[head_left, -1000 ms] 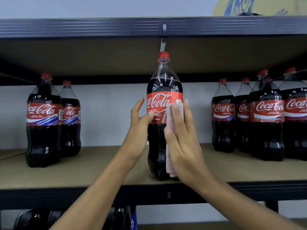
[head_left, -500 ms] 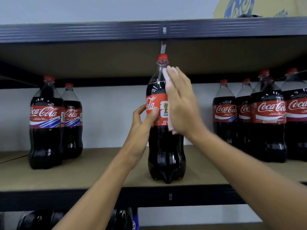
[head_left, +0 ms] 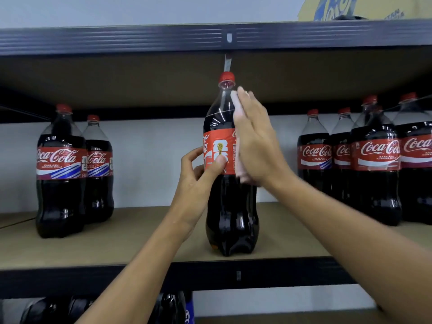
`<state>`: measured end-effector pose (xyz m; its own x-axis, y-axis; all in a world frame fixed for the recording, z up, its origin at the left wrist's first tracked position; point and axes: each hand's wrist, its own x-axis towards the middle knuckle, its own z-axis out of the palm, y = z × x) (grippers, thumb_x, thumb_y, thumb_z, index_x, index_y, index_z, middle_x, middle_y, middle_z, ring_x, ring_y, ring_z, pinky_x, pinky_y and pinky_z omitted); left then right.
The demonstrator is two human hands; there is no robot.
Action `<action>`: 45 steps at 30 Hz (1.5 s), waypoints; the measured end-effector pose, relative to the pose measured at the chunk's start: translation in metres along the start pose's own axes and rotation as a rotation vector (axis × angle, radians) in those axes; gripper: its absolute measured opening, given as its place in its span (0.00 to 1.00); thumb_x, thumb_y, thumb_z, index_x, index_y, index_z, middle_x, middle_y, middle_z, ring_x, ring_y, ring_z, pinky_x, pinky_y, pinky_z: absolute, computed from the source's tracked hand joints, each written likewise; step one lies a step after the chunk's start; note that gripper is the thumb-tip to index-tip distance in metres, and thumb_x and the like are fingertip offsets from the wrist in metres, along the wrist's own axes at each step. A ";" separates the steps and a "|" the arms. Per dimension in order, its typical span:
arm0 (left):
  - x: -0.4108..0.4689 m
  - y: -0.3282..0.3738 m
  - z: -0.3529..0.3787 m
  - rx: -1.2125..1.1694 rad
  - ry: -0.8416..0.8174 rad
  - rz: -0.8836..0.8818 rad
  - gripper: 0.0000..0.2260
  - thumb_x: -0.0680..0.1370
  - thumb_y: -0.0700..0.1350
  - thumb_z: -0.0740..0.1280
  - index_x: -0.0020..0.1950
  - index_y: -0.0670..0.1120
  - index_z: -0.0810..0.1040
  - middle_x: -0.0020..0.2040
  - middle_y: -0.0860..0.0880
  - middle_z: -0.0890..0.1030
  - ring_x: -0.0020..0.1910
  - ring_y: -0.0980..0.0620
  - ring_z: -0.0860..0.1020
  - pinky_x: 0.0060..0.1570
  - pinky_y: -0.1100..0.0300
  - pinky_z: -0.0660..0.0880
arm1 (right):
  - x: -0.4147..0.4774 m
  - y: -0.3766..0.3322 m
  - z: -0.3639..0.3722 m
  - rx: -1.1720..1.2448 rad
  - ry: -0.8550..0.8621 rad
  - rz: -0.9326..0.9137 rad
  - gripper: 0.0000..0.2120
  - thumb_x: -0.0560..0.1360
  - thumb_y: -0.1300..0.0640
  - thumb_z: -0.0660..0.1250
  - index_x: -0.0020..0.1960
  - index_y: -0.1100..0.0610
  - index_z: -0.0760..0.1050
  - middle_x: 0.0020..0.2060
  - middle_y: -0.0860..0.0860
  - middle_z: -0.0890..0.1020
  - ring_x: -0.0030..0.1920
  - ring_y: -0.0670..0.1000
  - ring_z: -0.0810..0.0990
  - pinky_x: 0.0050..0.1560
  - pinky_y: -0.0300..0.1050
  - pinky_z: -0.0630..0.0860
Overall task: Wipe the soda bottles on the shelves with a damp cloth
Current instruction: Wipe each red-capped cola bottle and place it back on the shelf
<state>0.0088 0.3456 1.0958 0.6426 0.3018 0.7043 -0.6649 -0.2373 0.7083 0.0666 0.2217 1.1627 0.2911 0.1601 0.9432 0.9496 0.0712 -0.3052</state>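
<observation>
Head view: your left hand [head_left: 198, 183] grips the centre soda bottle [head_left: 230, 206] by its label, upright near the shelf's [head_left: 140, 242] front edge. Your right hand [head_left: 257, 141], fingers straight, presses the cloth [head_left: 235, 108] on the bottle's shoulder. You are mid-wipe; the next move probably calls for turning the bottle.

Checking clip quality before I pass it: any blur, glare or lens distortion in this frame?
Head view: the upper shelf edge bows from wide-angle distortion; the right hand and cloth look slightly soft, likely motion; small glints on the middle bottle, label legible; the shelf's underside is shaded.
</observation>
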 end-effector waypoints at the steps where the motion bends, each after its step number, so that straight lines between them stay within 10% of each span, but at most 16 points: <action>1: 0.000 0.001 0.000 -0.006 -0.004 -0.011 0.26 0.70 0.64 0.71 0.65 0.64 0.67 0.56 0.52 0.85 0.55 0.52 0.85 0.62 0.50 0.79 | 0.013 -0.004 0.000 0.053 0.028 0.048 0.20 0.87 0.48 0.54 0.78 0.44 0.67 0.74 0.38 0.67 0.76 0.40 0.63 0.76 0.40 0.62; 4: 0.000 0.002 -0.001 -0.019 0.004 -0.018 0.25 0.72 0.63 0.68 0.67 0.61 0.67 0.51 0.56 0.86 0.52 0.55 0.86 0.62 0.50 0.79 | 0.015 -0.006 0.006 0.065 0.080 0.068 0.20 0.85 0.48 0.56 0.76 0.44 0.70 0.72 0.41 0.71 0.73 0.40 0.69 0.75 0.44 0.66; 7: -0.001 0.001 0.001 -0.053 0.038 -0.019 0.23 0.76 0.63 0.68 0.68 0.58 0.68 0.51 0.60 0.86 0.52 0.56 0.85 0.63 0.48 0.79 | -0.028 0.001 0.014 -0.101 0.061 -0.050 0.23 0.87 0.48 0.51 0.82 0.45 0.58 0.81 0.42 0.57 0.79 0.36 0.51 0.75 0.32 0.53; 13: -0.002 -0.004 0.005 0.004 0.019 -0.028 0.30 0.69 0.69 0.72 0.67 0.62 0.68 0.63 0.52 0.81 0.59 0.53 0.84 0.63 0.48 0.80 | -0.117 0.018 0.011 -0.089 -0.099 -0.003 0.28 0.85 0.42 0.48 0.81 0.34 0.38 0.78 0.29 0.36 0.80 0.36 0.42 0.79 0.49 0.60; 19: -0.001 -0.006 -0.002 -0.042 0.018 -0.031 0.33 0.66 0.69 0.74 0.66 0.60 0.71 0.61 0.50 0.82 0.58 0.52 0.84 0.64 0.47 0.79 | -0.055 0.006 0.012 -0.007 0.038 0.016 0.25 0.87 0.44 0.50 0.82 0.41 0.51 0.80 0.38 0.52 0.78 0.33 0.49 0.71 0.27 0.52; 25: -0.004 -0.002 -0.003 -0.029 0.023 -0.062 0.28 0.70 0.66 0.69 0.65 0.57 0.69 0.58 0.52 0.83 0.54 0.58 0.84 0.66 0.51 0.77 | 0.014 -0.007 0.003 0.174 0.056 0.156 0.22 0.85 0.45 0.55 0.78 0.43 0.66 0.69 0.38 0.71 0.68 0.39 0.73 0.71 0.50 0.73; 34: -0.002 0.000 -0.005 -0.037 0.026 -0.071 0.33 0.70 0.69 0.69 0.69 0.57 0.64 0.65 0.49 0.80 0.58 0.53 0.84 0.66 0.47 0.78 | -0.113 0.013 0.019 -0.260 -0.049 -0.048 0.28 0.84 0.39 0.42 0.81 0.38 0.36 0.78 0.29 0.36 0.79 0.37 0.35 0.81 0.48 0.40; 38: 0.001 0.001 -0.002 -0.004 0.019 -0.076 0.31 0.68 0.69 0.74 0.64 0.60 0.66 0.59 0.50 0.84 0.56 0.53 0.85 0.65 0.44 0.78 | -0.066 -0.001 0.019 -0.080 0.030 -0.040 0.24 0.86 0.43 0.46 0.81 0.39 0.47 0.78 0.32 0.49 0.79 0.34 0.42 0.73 0.28 0.43; 45: 0.002 0.006 -0.005 0.019 0.003 -0.129 0.23 0.78 0.65 0.63 0.67 0.52 0.76 0.56 0.52 0.86 0.58 0.53 0.84 0.68 0.46 0.74 | 0.022 -0.015 0.006 0.153 0.059 0.128 0.20 0.85 0.45 0.57 0.75 0.44 0.71 0.67 0.34 0.74 0.71 0.37 0.70 0.76 0.48 0.66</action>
<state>0.0039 0.3490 1.1013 0.7210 0.3337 0.6072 -0.5696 -0.2136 0.7937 0.0576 0.2301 1.1871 0.4189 0.1202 0.9001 0.8771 0.2031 -0.4353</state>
